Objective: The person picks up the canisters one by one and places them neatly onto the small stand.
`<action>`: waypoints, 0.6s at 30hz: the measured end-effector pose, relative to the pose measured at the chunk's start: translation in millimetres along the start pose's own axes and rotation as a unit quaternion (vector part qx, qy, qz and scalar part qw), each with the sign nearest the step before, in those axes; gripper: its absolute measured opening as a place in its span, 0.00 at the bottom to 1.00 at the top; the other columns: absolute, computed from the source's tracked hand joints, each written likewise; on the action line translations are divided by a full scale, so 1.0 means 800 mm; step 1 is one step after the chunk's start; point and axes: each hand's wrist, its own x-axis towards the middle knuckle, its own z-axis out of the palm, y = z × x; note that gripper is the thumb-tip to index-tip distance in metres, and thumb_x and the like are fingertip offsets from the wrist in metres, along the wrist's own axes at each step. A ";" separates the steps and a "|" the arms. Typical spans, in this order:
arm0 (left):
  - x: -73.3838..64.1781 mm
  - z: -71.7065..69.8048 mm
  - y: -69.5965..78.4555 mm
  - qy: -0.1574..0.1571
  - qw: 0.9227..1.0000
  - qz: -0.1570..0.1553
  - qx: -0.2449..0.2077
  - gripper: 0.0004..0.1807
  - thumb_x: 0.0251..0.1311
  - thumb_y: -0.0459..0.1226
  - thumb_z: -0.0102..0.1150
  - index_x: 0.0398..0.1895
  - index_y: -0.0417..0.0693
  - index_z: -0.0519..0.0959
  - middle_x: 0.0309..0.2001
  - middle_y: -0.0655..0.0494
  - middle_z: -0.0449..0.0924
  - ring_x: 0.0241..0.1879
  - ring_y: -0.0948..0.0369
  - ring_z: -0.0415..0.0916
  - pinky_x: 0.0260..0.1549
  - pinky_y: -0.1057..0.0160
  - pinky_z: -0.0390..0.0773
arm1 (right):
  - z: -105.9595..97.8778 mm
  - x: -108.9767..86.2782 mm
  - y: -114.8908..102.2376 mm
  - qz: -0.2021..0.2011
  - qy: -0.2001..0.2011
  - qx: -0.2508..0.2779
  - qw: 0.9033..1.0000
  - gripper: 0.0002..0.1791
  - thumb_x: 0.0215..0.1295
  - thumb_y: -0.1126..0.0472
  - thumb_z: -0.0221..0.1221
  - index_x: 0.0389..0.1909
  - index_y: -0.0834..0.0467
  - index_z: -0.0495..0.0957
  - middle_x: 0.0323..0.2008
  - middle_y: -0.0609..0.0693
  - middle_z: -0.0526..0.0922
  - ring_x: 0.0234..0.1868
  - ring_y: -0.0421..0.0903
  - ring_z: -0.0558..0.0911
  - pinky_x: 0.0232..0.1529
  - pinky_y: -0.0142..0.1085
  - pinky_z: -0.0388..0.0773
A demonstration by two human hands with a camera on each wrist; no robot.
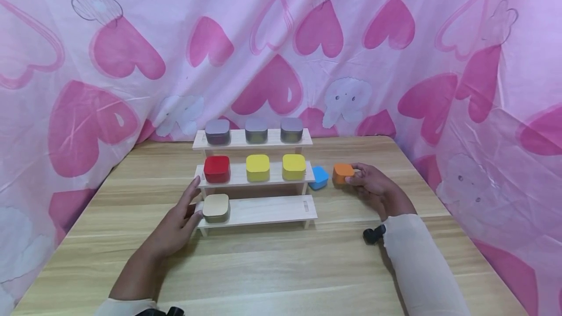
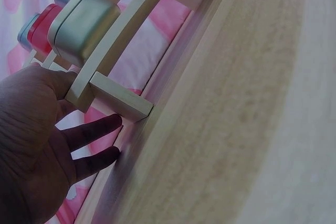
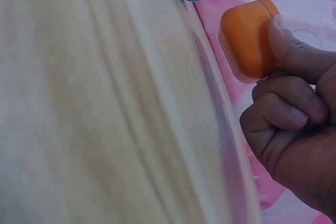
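My right hand (image 1: 373,185) pinches an orange square tin (image 1: 343,173) to the right of a stepped wooden rack (image 1: 268,209). In the right wrist view, the thumb lies on the side of the orange tin (image 3: 249,40), with other fingers curled below. A blue tin (image 1: 319,178) is on the table beside the rack. My left hand (image 1: 173,228) is at the rack's left end, its thumb by the bottom board, near a beige-gold tin (image 1: 216,208). In the left wrist view, two fingers of the left hand (image 2: 39,135) stretch out near a rack leg (image 2: 121,98).
A red tin (image 1: 217,168) and two yellow tins, one at the middle (image 1: 257,167), stand on the middle tier. Three grey tins, one at the left (image 1: 217,131), line the top tier. Behind the wooden table (image 1: 281,277) hangs a pink heart-patterned cloth (image 1: 268,28).
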 end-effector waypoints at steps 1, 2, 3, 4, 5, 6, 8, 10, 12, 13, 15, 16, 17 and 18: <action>0.000 0.000 0.000 0.000 1.000 0.000 -0.001 0.54 0.82 0.34 0.56 0.90 0.81 0.31 0.87 0.32 0.52 0.74 0.27 0.73 0.70 0.32 0.74 | 0.000 -0.001 -0.001 -0.005 0.001 -0.007 1.000 0.34 0.79 0.59 0.65 0.81 0.60 0.66 0.33 0.42 0.76 0.32 0.42 0.73 0.33 0.31 0.74; 0.000 0.000 0.000 -0.001 1.000 0.000 0.000 0.54 0.82 0.34 0.56 0.90 0.80 0.31 0.87 0.32 0.52 0.74 0.27 0.73 0.70 0.32 0.74 | 0.000 -0.003 -0.002 -0.008 0.004 -0.009 1.000 0.35 0.79 0.59 0.65 0.81 0.61 0.64 0.32 0.42 0.76 0.35 0.42 0.75 0.35 0.31 0.75; 0.000 -0.001 0.000 -0.001 1.000 -0.001 0.000 0.54 0.82 0.34 0.56 0.90 0.81 0.31 0.87 0.32 0.52 0.74 0.27 0.73 0.70 0.32 0.75 | 0.000 -0.004 -0.004 -0.011 0.007 -0.007 1.000 0.36 0.79 0.60 0.65 0.82 0.62 0.64 0.32 0.41 0.76 0.38 0.42 0.76 0.38 0.30 0.76; 0.000 0.000 0.001 -0.001 1.000 -0.003 0.001 0.54 0.82 0.35 0.56 0.90 0.81 0.31 0.87 0.32 0.53 0.74 0.27 0.73 0.70 0.32 0.75 | 0.000 -0.006 -0.005 -0.017 0.008 -0.007 1.000 0.37 0.79 0.60 0.65 0.82 0.63 0.63 0.32 0.40 0.76 0.41 0.41 0.77 0.40 0.30 0.77; 0.000 0.000 0.001 -0.001 1.000 -0.004 0.002 0.54 0.82 0.35 0.56 0.90 0.81 0.31 0.87 0.32 0.53 0.74 0.27 0.73 0.70 0.32 0.75 | 0.000 -0.008 -0.006 -0.026 0.007 -0.006 1.000 0.38 0.79 0.61 0.65 0.83 0.65 0.61 0.31 0.39 0.74 0.41 0.41 0.77 0.41 0.30 0.77; 0.000 0.000 0.001 -0.001 1.000 -0.006 0.002 0.54 0.81 0.35 0.56 0.90 0.81 0.31 0.87 0.32 0.53 0.74 0.27 0.73 0.70 0.32 0.75 | 0.001 -0.010 -0.007 -0.029 0.007 -0.001 1.000 0.38 0.79 0.61 0.65 0.83 0.65 0.61 0.29 0.40 0.72 0.40 0.41 0.76 0.41 0.30 0.76; 0.000 0.000 0.002 -0.001 1.000 -0.008 0.003 0.54 0.81 0.36 0.57 0.90 0.81 0.31 0.87 0.32 0.53 0.74 0.27 0.72 0.70 0.32 0.75 | 0.002 -0.014 -0.010 -0.041 0.007 0.003 0.999 0.38 0.79 0.63 0.64 0.83 0.66 0.60 0.27 0.40 0.71 0.37 0.40 0.75 0.38 0.29 0.74; 0.000 0.000 0.002 -0.002 1.000 -0.009 0.004 0.54 0.81 0.36 0.57 0.90 0.81 0.31 0.86 0.32 0.53 0.74 0.27 0.72 0.70 0.32 0.75 | 0.003 -0.018 -0.013 -0.052 0.012 -0.001 0.999 0.38 0.79 0.63 0.64 0.83 0.66 0.61 0.25 0.40 0.70 0.32 0.40 0.72 0.34 0.30 0.72; 0.000 0.000 0.003 -0.002 1.000 -0.008 0.003 0.54 0.81 0.35 0.56 0.90 0.81 0.31 0.87 0.32 0.53 0.74 0.27 0.72 0.70 0.32 0.74 | 0.003 -0.021 -0.016 -0.062 0.017 -0.003 0.998 0.36 0.79 0.62 0.64 0.81 0.65 0.63 0.24 0.41 0.68 0.28 0.42 0.70 0.30 0.31 0.70; 0.000 0.000 0.003 -0.002 1.000 -0.008 0.003 0.54 0.82 0.35 0.56 0.90 0.80 0.31 0.87 0.32 0.53 0.75 0.27 0.72 0.70 0.32 0.74 | 0.004 -0.023 -0.018 -0.065 0.021 -0.004 0.998 0.35 0.79 0.62 0.64 0.81 0.65 0.64 0.23 0.42 0.68 0.27 0.42 0.69 0.29 0.31 0.70; 0.000 0.000 0.003 -0.002 1.000 -0.009 0.003 0.54 0.82 0.35 0.56 0.90 0.80 0.31 0.87 0.32 0.53 0.75 0.27 0.71 0.70 0.32 0.74 | 0.005 -0.027 -0.023 -0.069 0.030 -0.007 0.997 0.35 0.79 0.60 0.65 0.80 0.63 0.65 0.23 0.43 0.68 0.26 0.43 0.70 0.29 0.32 0.71; 0.000 0.000 0.003 -0.002 1.000 -0.009 0.003 0.54 0.82 0.35 0.56 0.90 0.80 0.31 0.87 0.32 0.53 0.75 0.27 0.71 0.70 0.32 0.74 | 0.006 -0.029 -0.026 -0.071 0.033 -0.006 0.997 0.35 0.79 0.59 0.65 0.80 0.63 0.65 0.23 0.43 0.68 0.27 0.43 0.70 0.30 0.33 0.72; 0.000 0.000 0.003 -0.003 1.000 -0.009 0.002 0.54 0.82 0.35 0.56 0.90 0.80 0.31 0.86 0.32 0.53 0.75 0.27 0.71 0.70 0.32 0.74 | 0.007 -0.031 -0.029 -0.071 0.038 -0.003 0.997 0.34 0.79 0.59 0.65 0.79 0.63 0.65 0.23 0.43 0.68 0.27 0.44 0.70 0.29 0.33 0.71; 0.000 0.000 0.003 -0.003 1.000 -0.010 0.002 0.54 0.82 0.35 0.56 0.90 0.80 0.31 0.86 0.32 0.53 0.75 0.27 0.71 0.70 0.31 0.74 | 0.009 -0.033 -0.032 -0.073 0.042 0.001 0.996 0.35 0.79 0.59 0.65 0.80 0.63 0.65 0.24 0.43 0.68 0.27 0.44 0.69 0.29 0.33 0.71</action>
